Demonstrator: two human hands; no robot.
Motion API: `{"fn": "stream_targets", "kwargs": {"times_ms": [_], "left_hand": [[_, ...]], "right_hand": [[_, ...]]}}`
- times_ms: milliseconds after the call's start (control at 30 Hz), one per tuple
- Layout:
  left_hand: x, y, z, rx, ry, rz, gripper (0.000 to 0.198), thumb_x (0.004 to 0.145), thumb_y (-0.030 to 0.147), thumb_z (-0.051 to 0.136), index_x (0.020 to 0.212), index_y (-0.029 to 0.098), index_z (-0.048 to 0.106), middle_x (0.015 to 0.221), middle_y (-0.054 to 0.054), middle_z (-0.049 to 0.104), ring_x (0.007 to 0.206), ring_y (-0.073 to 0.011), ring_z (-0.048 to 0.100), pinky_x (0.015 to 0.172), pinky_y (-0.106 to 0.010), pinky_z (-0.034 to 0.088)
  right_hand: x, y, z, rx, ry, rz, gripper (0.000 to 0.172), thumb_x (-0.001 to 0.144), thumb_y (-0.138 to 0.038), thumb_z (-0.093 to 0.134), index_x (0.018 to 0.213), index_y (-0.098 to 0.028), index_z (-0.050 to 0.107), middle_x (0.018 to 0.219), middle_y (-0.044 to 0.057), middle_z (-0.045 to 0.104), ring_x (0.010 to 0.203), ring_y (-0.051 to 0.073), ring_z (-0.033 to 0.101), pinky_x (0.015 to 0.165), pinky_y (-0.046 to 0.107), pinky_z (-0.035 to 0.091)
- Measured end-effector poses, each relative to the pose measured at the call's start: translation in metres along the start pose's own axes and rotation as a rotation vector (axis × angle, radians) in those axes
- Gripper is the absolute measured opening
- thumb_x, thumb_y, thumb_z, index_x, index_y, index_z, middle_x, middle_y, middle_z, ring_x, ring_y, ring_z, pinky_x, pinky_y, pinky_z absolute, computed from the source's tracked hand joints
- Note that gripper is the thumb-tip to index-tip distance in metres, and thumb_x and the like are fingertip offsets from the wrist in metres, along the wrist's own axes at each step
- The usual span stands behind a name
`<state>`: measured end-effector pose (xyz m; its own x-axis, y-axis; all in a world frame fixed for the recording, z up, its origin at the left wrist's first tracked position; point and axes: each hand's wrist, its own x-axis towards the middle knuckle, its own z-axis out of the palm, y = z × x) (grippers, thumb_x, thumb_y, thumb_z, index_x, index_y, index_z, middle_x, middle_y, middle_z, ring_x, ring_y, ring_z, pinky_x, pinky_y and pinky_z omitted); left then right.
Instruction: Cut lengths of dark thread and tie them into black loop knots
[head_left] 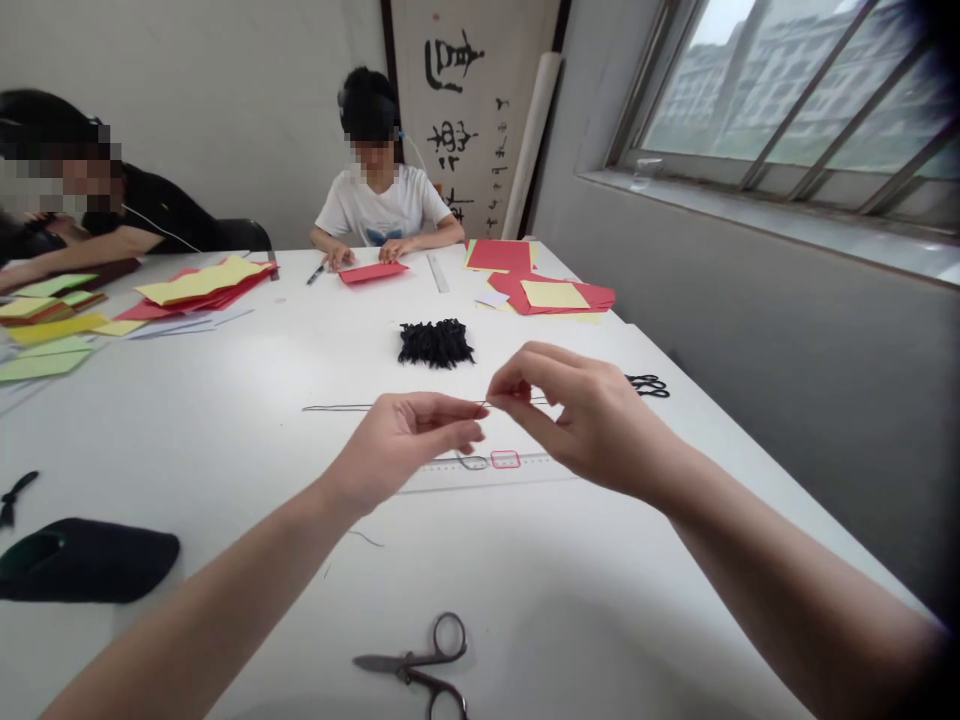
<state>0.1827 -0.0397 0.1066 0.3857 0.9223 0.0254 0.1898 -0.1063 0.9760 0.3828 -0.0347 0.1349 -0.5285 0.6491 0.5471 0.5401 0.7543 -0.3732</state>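
Note:
My left hand point(405, 435) and my right hand point(577, 410) are raised over the white table point(225, 440), fingertips almost meeting. Both pinch a thin dark thread point(337, 407) that runs from the pinch out to the left above the table. Below the hands lies a clear ruler point(487, 468) with a red mark. A pile of black thread pieces point(435, 343) sits just beyond the hands. Metal scissors point(424, 665) lie near the front edge, between my forearms.
Black scissors point(649, 385) lie to the right, a dark pouch point(82, 560) at the left front. Stacks of red, yellow and green paper point(202, 285) cover the far side. Two other people sit there, one pressing a red sheet point(373, 271). A window fills the right wall.

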Motion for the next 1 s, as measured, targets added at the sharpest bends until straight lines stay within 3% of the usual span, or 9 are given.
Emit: {"fn": "stream_targets", "kwargs": {"times_ms": [67,167,333,467,700,867,1000], "left_hand": [[-0.003,-0.01,-0.018,0.053,0.099,-0.06,0.026,0.071,0.041,0.071,0.082,0.018,0.073,0.078,-0.005,0.072,0.071,-0.0185,0.064,0.07,-0.036,0.056],[-0.015,-0.031,-0.059,0.201,0.217,-0.133,0.026,0.069,0.044,0.072,0.077,0.019,0.073,0.076,-0.005,0.072,0.07,-0.0186,0.062,0.071,-0.036,0.054],[-0.035,-0.065,-0.111,0.407,0.501,-0.248,0.032,0.067,0.05,0.068,0.077,0.02,0.072,0.079,-0.005,0.071,0.075,-0.0193,0.061,0.068,-0.031,0.05],[-0.04,-0.09,-0.126,0.52,0.631,-0.297,0.036,0.066,0.052,0.065,0.079,0.019,0.07,0.08,-0.005,0.071,0.078,-0.021,0.062,0.069,-0.029,0.048],[-0.038,-0.119,-0.147,0.857,0.668,-0.285,0.026,0.07,0.044,0.057,0.077,0.022,0.07,0.077,-0.001,0.068,0.069,-0.0194,0.058,0.07,-0.029,0.045],[-0.033,-0.127,-0.154,0.864,0.698,-0.247,0.025,0.071,0.042,0.055,0.079,0.021,0.068,0.08,-0.002,0.068,0.073,-0.0196,0.06,0.073,-0.029,0.047],[-0.032,-0.132,-0.157,0.833,0.711,-0.215,0.031,0.073,0.039,0.054,0.093,0.02,0.066,0.086,-0.003,0.067,0.08,-0.0184,0.062,0.077,-0.027,0.048]], "right_hand": [[-0.002,0.012,0.002,-0.007,0.078,0.076,0.01,0.087,-0.022,0.051,0.08,-0.018,0.057,0.079,0.003,0.061,0.064,0.011,0.052,0.056,0.023,0.04],[-0.015,0.044,0.004,-0.03,0.151,0.284,0.014,0.086,-0.029,0.052,0.08,-0.018,0.058,0.079,0.004,0.062,0.065,0.013,0.053,0.057,0.025,0.041],[-0.048,0.101,0.016,-0.069,0.093,0.604,0.022,0.084,-0.039,0.05,0.081,-0.02,0.059,0.083,0.006,0.065,0.064,0.015,0.053,0.058,0.028,0.041],[-0.069,0.13,0.032,-0.099,-0.024,0.649,0.025,0.083,-0.041,0.048,0.082,-0.02,0.06,0.086,0.007,0.064,0.064,0.016,0.053,0.061,0.03,0.041],[-0.081,0.144,0.053,-0.11,-0.11,0.586,0.02,0.084,-0.036,0.049,0.08,-0.02,0.061,0.089,0.006,0.059,0.078,0.018,0.056,0.07,0.03,0.043],[-0.079,0.149,0.057,-0.128,-0.105,0.592,0.02,0.084,-0.036,0.048,0.081,-0.02,0.06,0.09,0.006,0.058,0.076,0.017,0.055,0.072,0.031,0.043],[-0.08,0.151,0.058,-0.146,-0.095,0.585,0.02,0.085,-0.035,0.047,0.081,-0.02,0.059,0.091,0.006,0.058,0.076,0.018,0.055,0.072,0.031,0.043]]}}
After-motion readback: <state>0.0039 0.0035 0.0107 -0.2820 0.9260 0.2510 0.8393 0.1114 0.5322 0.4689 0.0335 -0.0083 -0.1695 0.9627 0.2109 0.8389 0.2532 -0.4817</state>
